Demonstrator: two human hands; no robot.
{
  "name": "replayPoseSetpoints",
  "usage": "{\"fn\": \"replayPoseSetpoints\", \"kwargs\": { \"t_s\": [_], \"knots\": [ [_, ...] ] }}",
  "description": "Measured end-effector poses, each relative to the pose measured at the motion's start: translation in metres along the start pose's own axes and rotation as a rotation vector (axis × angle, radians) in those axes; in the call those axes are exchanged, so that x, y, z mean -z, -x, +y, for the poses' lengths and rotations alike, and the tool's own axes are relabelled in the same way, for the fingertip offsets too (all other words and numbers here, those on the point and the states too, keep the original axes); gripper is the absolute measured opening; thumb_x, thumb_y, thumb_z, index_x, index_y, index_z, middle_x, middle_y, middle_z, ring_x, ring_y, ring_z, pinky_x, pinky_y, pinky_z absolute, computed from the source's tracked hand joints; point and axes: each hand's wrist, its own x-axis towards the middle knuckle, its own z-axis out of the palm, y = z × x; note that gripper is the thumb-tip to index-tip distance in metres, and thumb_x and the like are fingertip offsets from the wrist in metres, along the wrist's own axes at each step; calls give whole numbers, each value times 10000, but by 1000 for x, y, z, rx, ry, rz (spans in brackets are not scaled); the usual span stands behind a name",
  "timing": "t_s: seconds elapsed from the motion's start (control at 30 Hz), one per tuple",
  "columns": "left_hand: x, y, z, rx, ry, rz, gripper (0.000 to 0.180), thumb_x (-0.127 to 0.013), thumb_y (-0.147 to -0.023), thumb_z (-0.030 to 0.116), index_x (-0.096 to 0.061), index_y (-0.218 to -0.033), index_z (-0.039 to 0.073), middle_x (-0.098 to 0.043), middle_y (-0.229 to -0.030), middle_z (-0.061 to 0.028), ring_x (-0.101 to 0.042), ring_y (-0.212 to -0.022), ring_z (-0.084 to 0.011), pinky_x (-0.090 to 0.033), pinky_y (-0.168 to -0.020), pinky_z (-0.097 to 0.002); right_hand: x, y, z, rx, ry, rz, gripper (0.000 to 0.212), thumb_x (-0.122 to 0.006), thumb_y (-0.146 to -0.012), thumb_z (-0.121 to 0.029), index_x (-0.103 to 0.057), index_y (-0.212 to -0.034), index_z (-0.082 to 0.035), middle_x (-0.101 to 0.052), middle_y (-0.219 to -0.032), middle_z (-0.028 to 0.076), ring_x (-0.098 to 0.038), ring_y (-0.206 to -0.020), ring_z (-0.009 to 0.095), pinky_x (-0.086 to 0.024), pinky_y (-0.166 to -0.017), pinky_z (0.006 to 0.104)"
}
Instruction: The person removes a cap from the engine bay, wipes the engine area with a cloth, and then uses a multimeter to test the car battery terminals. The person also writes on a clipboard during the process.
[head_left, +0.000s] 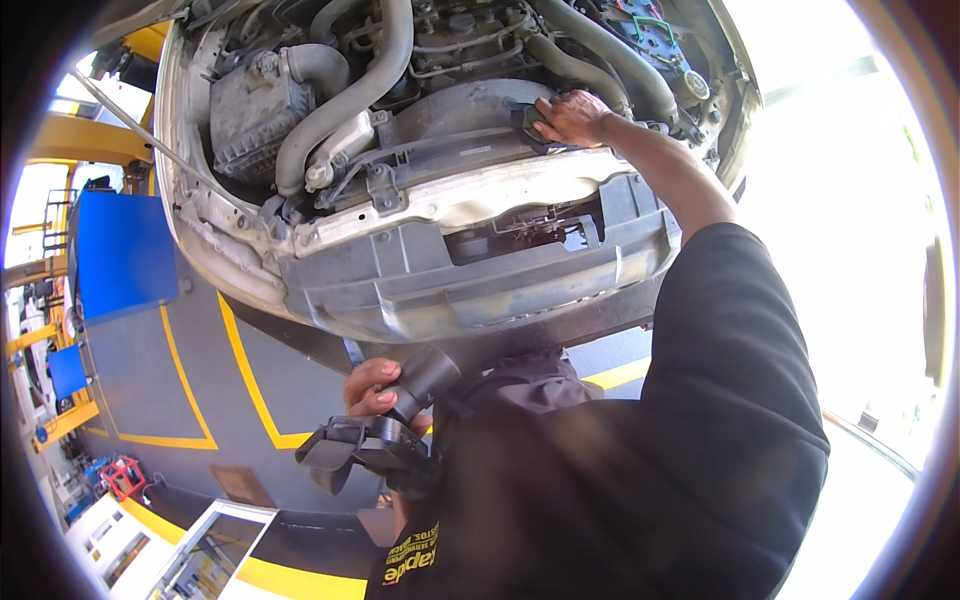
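My left hand (368, 386) is in front of the bumper, its fingers wrapped round a black tool (430, 374) with a thick, round, barrel-like head. A black bracket-like part (365, 443) sits just below those fingers; whether it belongs to the tool I cannot tell. My right arm reaches over the front of a car into its engine bay. There my right hand (577, 118) is closed on a small dark piece (530, 122), beside the fan shroud (465, 108) and behind the pale front crossmember (470, 195). Part of that piece is hidden by the fingers.
Grey pipes (395, 60) and an air filter box (250, 110) fill the bay's left side. The battery (640, 35) is at the far right. A thin prop rod (150, 135) slants across the left. Blue panels (125, 250) and yellow floor lines (190, 375) lie beyond.
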Motion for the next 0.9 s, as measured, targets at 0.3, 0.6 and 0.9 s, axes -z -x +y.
{"fn": "replayPoseSetpoints", "kwargs": {
  "t_s": [0.3, 0.6, 0.9],
  "knots": [
    [-15, 9, 8, 22, -8, 9, 479, -841, -1008, 284, -600, -1411, 189, -606, -1369, -157, -609, -1275, -299, -633, -999, -429, -5, -7, 22, 190, 64, -31, 529, -440, -1156, -531, -552, -1133, -14, -699, -791, 200, -730, -789, 446, -603, -764, 559],
    [-30, 25, 29, 86, -45, 59, 480, -866, -983, 282, -616, -1382, 189, -615, -1364, -150, -612, -1280, -293, -600, -1033, -424, -13, -15, 40, 436, 72, 116, 531, -448, -1150, -566, -536, -1104, -44, -693, -876, 164, -727, -879, 405, -602, -835, 525],
    [-42, 31, 47, 55, -86, 125, 449, -907, -928, 270, -636, -1265, 152, -671, -1281, -133, -659, -1173, -321, -559, -984, -462, 9, -2, 16, 255, 135, 37, 710, -488, -1098, -685, -564, -1282, -3, -722, -1064, 208, -755, -974, 409, -616, -864, 512]
  ]
}}
